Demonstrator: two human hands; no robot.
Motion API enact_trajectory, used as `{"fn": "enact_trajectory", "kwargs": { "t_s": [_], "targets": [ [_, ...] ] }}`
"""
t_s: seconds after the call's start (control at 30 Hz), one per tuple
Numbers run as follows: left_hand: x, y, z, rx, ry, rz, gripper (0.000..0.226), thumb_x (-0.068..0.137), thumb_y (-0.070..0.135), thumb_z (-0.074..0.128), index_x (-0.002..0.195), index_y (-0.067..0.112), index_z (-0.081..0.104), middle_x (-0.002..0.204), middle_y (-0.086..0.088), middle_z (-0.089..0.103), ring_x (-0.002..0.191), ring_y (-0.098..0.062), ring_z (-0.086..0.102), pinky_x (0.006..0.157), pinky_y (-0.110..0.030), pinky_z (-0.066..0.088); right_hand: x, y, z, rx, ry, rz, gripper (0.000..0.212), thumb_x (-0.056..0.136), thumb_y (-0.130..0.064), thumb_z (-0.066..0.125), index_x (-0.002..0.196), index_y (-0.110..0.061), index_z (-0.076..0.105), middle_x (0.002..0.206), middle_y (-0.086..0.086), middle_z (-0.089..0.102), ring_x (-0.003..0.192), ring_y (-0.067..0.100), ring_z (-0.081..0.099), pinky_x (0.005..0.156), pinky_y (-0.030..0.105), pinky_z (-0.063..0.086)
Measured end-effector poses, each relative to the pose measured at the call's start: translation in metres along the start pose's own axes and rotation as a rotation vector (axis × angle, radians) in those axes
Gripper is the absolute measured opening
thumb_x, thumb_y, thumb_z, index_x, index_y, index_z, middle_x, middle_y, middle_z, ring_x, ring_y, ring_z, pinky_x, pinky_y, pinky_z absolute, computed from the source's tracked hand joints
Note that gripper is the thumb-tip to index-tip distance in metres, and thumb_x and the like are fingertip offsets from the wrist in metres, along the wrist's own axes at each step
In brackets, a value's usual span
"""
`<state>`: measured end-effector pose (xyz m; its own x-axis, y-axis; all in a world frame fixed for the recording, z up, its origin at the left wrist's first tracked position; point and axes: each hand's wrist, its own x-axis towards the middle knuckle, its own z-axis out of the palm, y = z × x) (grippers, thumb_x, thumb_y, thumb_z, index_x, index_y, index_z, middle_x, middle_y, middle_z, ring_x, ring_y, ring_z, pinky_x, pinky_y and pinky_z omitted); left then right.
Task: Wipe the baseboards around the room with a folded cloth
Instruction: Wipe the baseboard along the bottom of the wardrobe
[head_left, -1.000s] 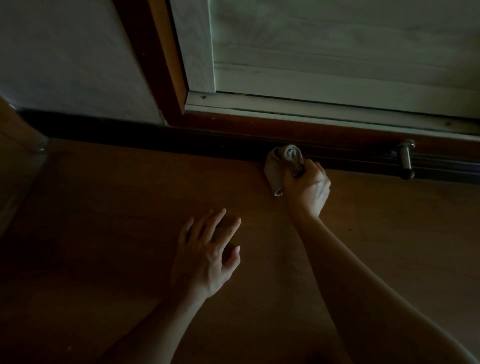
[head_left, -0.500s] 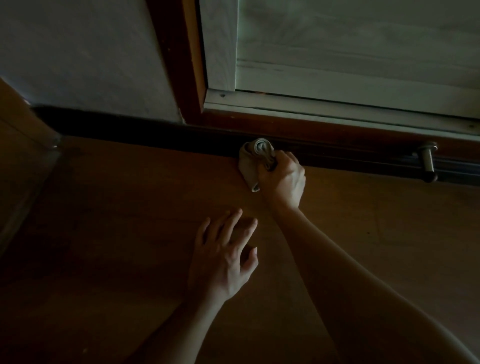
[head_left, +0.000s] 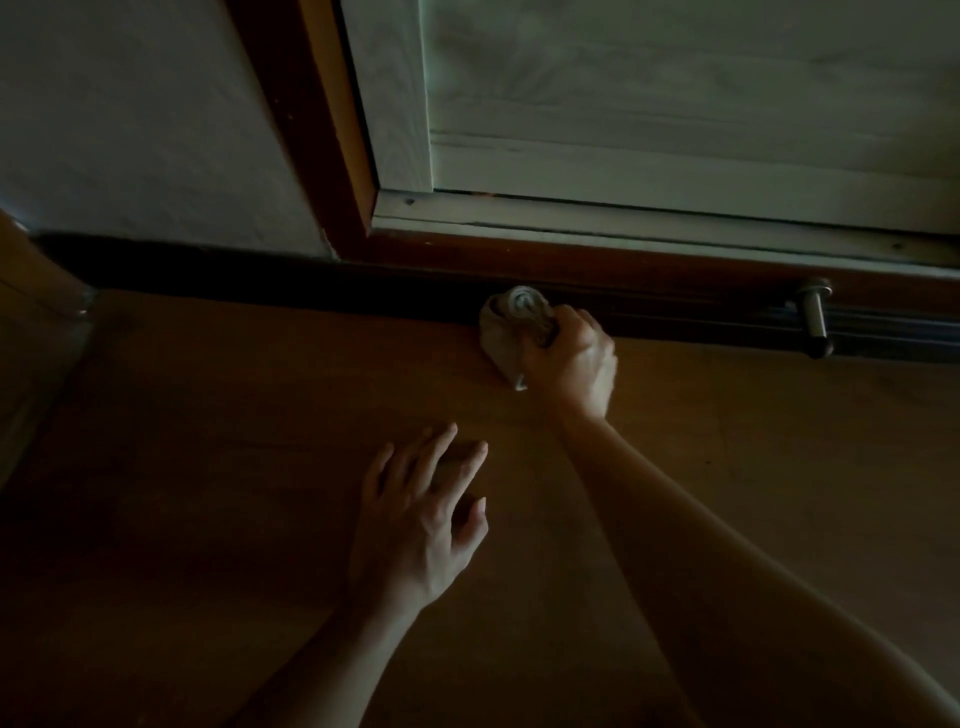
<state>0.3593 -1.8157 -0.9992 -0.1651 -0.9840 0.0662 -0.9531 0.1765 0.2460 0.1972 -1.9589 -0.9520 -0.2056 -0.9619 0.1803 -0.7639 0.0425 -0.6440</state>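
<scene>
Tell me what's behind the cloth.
The dark baseboard runs behind the cloth, which the right hand holds against it. The stretch right behind the cloth is covered, so its state cannot be seen.

A: Cloth (head_left: 505, 335) in the fingers (head_left: 570, 321)?
B: Plain pale beige-grey.
A: Just beyond the fingers?
B: Near-black baseboard (head_left: 260, 278); above it, reddish-brown door frame (head_left: 291, 130), greenish-white door (head_left: 675, 93), faint wood grain.
A: Beneath the fingers?
B: Warm brown floor (head_left: 234, 441), plain.

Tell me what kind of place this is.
Probably a dim room in a home: a brown floor meets a dark baseboard below a pale wall, beside a pale door in a brown wooden frame, with a metal doorstop low down.
</scene>
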Motion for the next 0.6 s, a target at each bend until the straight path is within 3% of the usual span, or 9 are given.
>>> {"fn": "enact_trajectory", "kwargs": {
  "t_s": [0.1,0.2,0.4,0.5,0.6],
  "targets": [
    [0.002,0.002,-0.002,0.027,-0.042,-0.018,0.057,0.093,0.057,0.039,0.147,0.039,0.046,0.156,-0.002,0.042,0.142,-0.023,0.040,0.116,-0.054,0.031,0.004,0.037,-0.024,-0.021,0.102,0.153,0.020,0.087,-0.029,0.065,0.100,-0.014,0.067,0.099,0.002,0.066,0.088,0.019,0.063,0.070,0.032,0.046],
    [0.003,0.003,-0.003,0.031,-0.049,-0.023,0.057,0.093,0.057,0.038,0.146,0.038,0.048,0.156,-0.003,0.043,0.141,-0.025,0.042,0.115,-0.055,0.030,0.004,0.053,-0.035,-0.011,0.188,0.302,0.020,0.087,-0.026,0.064,0.102,-0.012,0.065,0.103,0.003,0.064,0.095,0.024,0.061,0.072,0.031,0.039],
    [0.003,0.004,-0.002,0.014,-0.039,-0.020,0.057,0.093,0.055,0.039,0.145,0.036,0.049,0.155,-0.004,0.044,0.141,-0.025,0.042,0.115,-0.055,0.030,0.002,0.041,-0.027,0.082,0.002,0.141,0.034,0.091,-0.035,0.051,0.117,-0.012,0.055,0.111,0.006,0.055,0.095,0.020,0.054,0.074,0.034,0.040],
    [0.004,0.004,-0.002,0.025,-0.061,-0.028,0.057,0.093,0.056,0.038,0.146,0.038,0.047,0.155,-0.003,0.043,0.141,-0.024,0.042,0.115,-0.054,0.029,0.000,0.045,-0.026,0.113,0.072,0.220,0.031,0.094,-0.026,0.055,0.122,-0.013,0.053,0.114,0.007,0.055,0.096,0.016,0.050,0.075,0.033,0.037],
    [0.003,0.003,-0.001,0.027,-0.058,-0.023,0.057,0.093,0.056,0.039,0.146,0.038,0.047,0.155,-0.002,0.043,0.141,-0.025,0.041,0.116,-0.053,0.028,-0.002,0.039,-0.025,0.128,0.075,0.211,0.034,0.093,-0.030,0.056,0.121,-0.011,0.055,0.113,0.006,0.056,0.097,0.020,0.054,0.079,0.039,0.048]
  ]
}}
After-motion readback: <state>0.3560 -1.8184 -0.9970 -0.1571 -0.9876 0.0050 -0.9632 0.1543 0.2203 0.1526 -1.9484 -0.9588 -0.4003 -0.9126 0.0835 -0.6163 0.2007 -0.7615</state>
